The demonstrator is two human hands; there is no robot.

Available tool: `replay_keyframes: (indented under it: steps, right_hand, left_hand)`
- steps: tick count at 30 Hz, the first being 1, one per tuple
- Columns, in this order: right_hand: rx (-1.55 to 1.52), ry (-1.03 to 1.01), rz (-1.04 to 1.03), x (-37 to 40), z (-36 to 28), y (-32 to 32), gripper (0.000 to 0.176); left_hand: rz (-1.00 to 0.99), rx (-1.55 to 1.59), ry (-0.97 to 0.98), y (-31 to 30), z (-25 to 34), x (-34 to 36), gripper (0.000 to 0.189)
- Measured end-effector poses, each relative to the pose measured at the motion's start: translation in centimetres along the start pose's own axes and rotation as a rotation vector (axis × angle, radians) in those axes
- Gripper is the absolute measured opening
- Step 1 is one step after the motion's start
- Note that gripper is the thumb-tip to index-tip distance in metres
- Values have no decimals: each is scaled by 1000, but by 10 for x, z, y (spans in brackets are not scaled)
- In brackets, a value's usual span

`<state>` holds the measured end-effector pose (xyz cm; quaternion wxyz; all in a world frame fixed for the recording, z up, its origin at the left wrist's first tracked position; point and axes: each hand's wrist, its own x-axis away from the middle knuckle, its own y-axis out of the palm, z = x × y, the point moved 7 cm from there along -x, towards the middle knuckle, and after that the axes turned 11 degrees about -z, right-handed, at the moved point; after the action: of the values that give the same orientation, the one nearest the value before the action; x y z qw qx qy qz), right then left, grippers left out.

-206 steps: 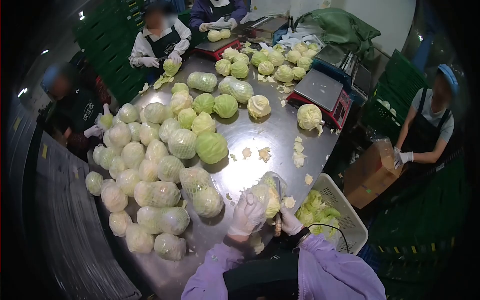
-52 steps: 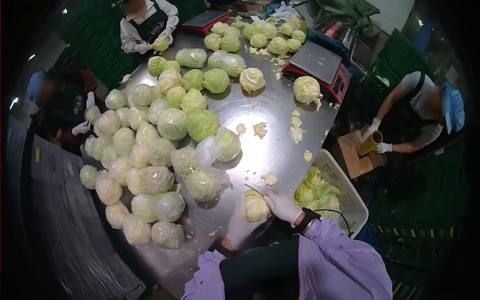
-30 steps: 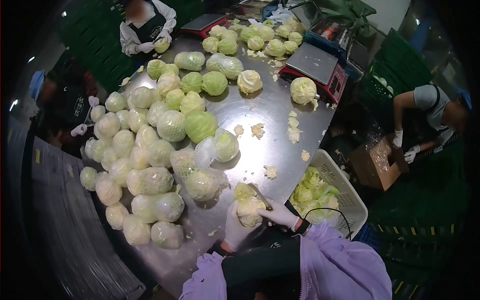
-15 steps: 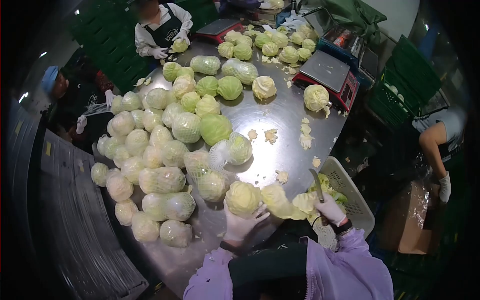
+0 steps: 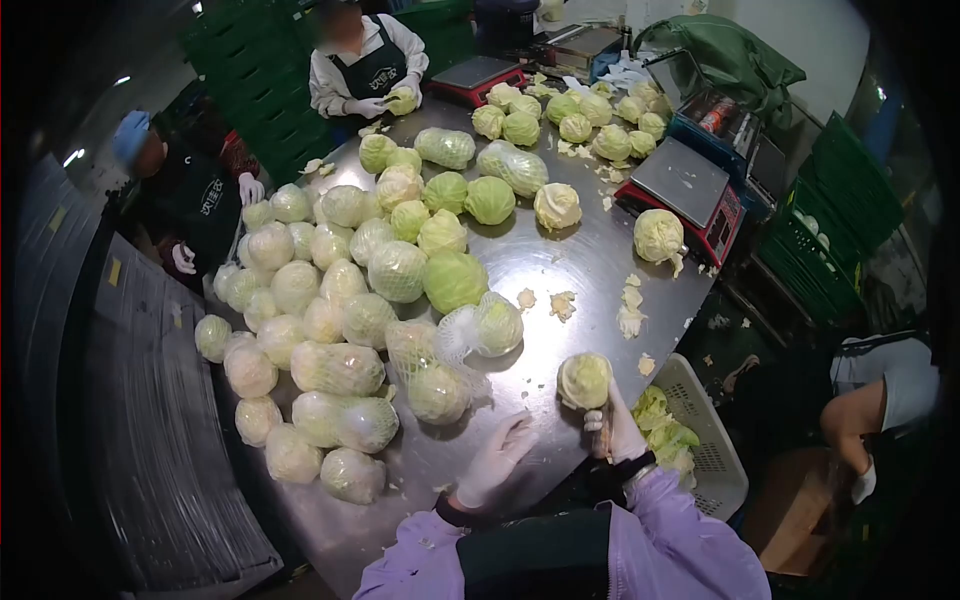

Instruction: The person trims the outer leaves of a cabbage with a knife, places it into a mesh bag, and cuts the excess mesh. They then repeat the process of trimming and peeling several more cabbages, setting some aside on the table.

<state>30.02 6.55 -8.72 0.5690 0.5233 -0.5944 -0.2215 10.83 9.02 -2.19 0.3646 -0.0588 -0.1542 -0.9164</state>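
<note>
My right hand [image 5: 622, 428] is at the near right of the table, its fingers against the side of a pale trimmed cabbage [image 5: 584, 381]. A brownish handle [image 5: 600, 440] shows in the same hand below the cabbage; no blade can be made out. My left hand [image 5: 497, 460] is gloved and held open with nothing in it, over the near edge of the metal table [image 5: 540, 350]. Just beyond it lie a cabbage half in a white foam net [image 5: 497, 325] and a net-wrapped cabbage [image 5: 440, 392].
Wrapped cabbages [image 5: 338, 368] crowd the table's left side. A loose cabbage [image 5: 658, 236] sits by a red scale [image 5: 682, 180]. A white basket [image 5: 705, 430] with leaves stands right of me. Two co-workers are across the table; another person bends at a cardboard box [image 5: 800, 510] on the right.
The cabbage has passed from my left hand to my right side, and its loose outer leaves are gone from it. My left hand has come away open. The curved knife blade no longer shows.
</note>
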Motion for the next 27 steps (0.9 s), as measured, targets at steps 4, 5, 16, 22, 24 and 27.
replay_keyframes:
  steps: [4, 5, 16, 22, 24, 27]
  right_hand:
    - [79, 36, -167, -48, -48, 23, 60]
    - [240, -215, -47, -51, -68, 44, 58]
    - [1770, -1040, 28, -156, -49, 121, 54]
    - [1966, -561, 80, -152, -55, 122, 28]
    - [1942, -652, 127, -138, -68, 120, 21]
    - [1685, -458, 110, -137, -70, 86, 23]
  left_hand:
    - [446, -419, 241, -46, 60, 7, 53]
    - [526, -467, 372, -56, 74, 6, 59]
    - [433, -1123, 83, -93, 57, -82, 45]
    - [154, -1088, 42, -34, 28, -48, 31]
    - [139, -899, 121, -19, 6, -33, 28]
    - [39, -719, 214, -3, -8, -23, 28]
